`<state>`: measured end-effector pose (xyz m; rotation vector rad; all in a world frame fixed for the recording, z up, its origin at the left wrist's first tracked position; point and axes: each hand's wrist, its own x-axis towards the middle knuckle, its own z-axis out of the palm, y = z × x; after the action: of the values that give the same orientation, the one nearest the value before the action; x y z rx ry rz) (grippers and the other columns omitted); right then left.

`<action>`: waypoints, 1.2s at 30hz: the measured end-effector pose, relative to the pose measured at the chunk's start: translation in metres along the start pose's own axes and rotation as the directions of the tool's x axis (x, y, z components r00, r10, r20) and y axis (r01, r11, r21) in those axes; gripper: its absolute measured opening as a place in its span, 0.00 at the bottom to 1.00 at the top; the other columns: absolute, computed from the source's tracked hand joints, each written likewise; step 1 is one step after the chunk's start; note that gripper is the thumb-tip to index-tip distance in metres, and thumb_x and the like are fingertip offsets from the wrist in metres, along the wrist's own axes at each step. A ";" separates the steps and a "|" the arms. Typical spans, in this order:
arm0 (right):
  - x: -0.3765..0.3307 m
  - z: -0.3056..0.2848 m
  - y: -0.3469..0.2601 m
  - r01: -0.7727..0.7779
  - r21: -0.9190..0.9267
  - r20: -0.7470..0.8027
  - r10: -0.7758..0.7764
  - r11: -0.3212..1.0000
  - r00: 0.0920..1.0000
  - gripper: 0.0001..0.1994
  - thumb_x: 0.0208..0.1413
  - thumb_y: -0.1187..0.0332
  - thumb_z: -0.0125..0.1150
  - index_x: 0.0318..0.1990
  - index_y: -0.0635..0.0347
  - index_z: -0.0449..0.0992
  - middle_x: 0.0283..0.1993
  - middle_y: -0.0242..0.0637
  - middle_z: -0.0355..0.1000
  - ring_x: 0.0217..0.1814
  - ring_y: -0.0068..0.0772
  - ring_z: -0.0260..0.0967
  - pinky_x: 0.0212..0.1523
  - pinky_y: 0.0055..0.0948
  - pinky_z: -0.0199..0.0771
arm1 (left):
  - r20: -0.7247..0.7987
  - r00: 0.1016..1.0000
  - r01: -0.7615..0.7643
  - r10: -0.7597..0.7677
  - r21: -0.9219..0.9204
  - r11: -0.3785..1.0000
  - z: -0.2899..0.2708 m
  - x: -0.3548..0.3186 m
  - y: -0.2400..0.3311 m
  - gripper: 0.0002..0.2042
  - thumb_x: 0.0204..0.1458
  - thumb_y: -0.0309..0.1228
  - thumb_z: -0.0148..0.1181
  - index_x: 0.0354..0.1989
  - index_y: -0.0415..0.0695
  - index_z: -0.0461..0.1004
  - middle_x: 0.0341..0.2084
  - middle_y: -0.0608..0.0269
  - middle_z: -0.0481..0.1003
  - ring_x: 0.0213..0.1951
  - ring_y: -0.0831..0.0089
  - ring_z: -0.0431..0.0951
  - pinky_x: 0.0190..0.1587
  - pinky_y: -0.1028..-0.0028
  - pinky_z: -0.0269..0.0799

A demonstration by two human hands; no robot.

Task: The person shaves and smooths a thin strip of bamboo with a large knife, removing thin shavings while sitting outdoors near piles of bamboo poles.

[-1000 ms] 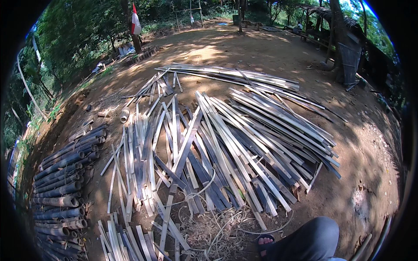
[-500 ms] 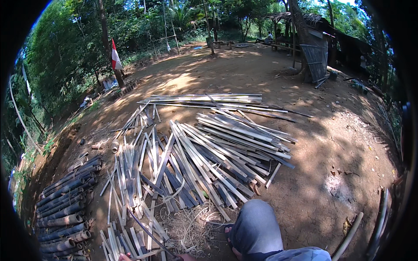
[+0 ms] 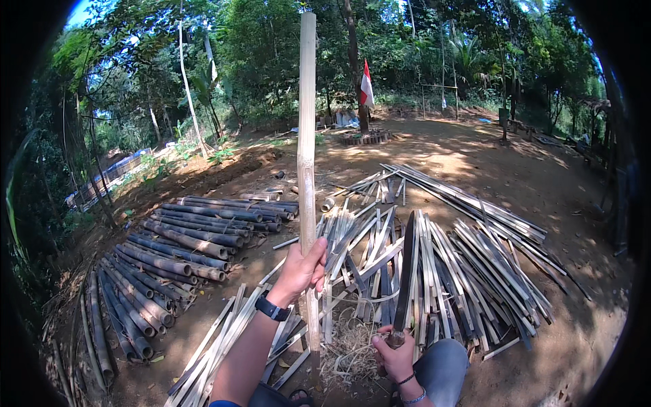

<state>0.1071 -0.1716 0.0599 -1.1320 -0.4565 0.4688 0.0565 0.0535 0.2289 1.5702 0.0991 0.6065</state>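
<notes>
My left hand [image 3: 299,273] is wrapped round a pale split bamboo strip [image 3: 307,102], held upright before me. The strip's top end rises against the trees, and its lower end comes down near the shavings. At the lower right, my right hand [image 3: 395,354] grips the handle of a machete [image 3: 407,271], its long dark blade pointing up and away. The blade and the strip are apart. Under and between my hands lies a heap of curled bamboo shavings [image 3: 349,353]. Many split bamboo strips [image 3: 441,271] are spread fan-like just beyond the machete.
Dark uncut bamboo poles [image 3: 183,237] lie stacked on the left. More strips [image 3: 224,346] lie beside my left forearm. My knee [image 3: 442,370] is at the lower right. Further off, a red and white flag [image 3: 367,88] stands by a tree trunk [image 3: 355,68] on bare earth.
My view has swung left, bringing the pole stack fully in. Both hands have come up from the lower edge, the left raising a bamboo strip upright, the right holding the machete up.
</notes>
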 end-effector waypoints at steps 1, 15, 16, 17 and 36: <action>0.004 0.002 0.004 -0.006 -0.004 0.009 0.006 1.000 1.000 0.13 0.50 0.71 0.67 0.40 0.62 0.70 0.16 0.25 0.65 0.13 0.13 0.59 0.13 0.18 0.56 | 0.018 1.000 0.010 -0.010 -0.004 1.000 0.003 -0.008 0.002 0.24 0.60 0.51 0.48 0.21 0.42 0.62 0.06 0.70 0.57 0.06 0.80 0.59 0.09 0.78 0.63; -0.001 0.025 0.093 -0.382 0.192 0.224 0.339 0.904 0.914 0.07 0.53 0.73 0.63 0.35 0.65 0.72 0.17 0.28 0.64 0.11 0.16 0.58 0.12 0.20 0.58 | 0.075 0.982 0.185 -0.174 -0.168 0.968 0.016 0.005 -0.059 0.34 0.56 0.66 0.25 0.26 0.44 0.61 0.05 0.69 0.54 0.05 0.76 0.58 0.09 0.79 0.57; -0.001 0.027 0.096 -0.376 0.186 0.238 0.330 0.908 0.913 0.06 0.54 0.73 0.63 0.35 0.65 0.72 0.17 0.28 0.64 0.12 0.16 0.58 0.12 0.20 0.58 | 0.060 0.986 0.166 -0.157 -0.181 0.969 0.016 0.005 -0.058 0.34 0.56 0.66 0.24 0.27 0.44 0.61 0.05 0.69 0.53 0.05 0.76 0.58 0.09 0.79 0.57; 0.000 0.027 0.100 -0.370 0.181 0.252 0.321 0.911 0.913 0.06 0.55 0.72 0.62 0.35 0.65 0.72 0.18 0.28 0.65 0.12 0.16 0.58 0.12 0.20 0.58 | 0.046 0.989 0.146 -0.140 -0.194 0.970 0.016 0.006 -0.056 0.34 0.56 0.66 0.24 0.28 0.44 0.61 0.04 0.69 0.53 0.05 0.76 0.58 0.09 0.79 0.57; 0.007 0.026 0.083 -0.391 0.069 0.436 0.325 0.918 0.839 0.13 0.46 0.77 0.69 0.38 0.64 0.72 0.24 0.29 0.69 0.15 0.14 0.60 0.15 0.17 0.58 | -0.249 0.968 0.031 -0.013 0.069 0.997 0.007 0.035 -0.082 0.33 0.62 0.58 0.19 0.25 0.44 0.65 0.14 0.63 0.66 0.18 0.76 0.67 0.24 0.78 0.62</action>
<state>0.0878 -0.1194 -0.0070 -0.9634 -0.5684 1.0764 0.1133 0.0705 0.1624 1.5543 0.3299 0.7887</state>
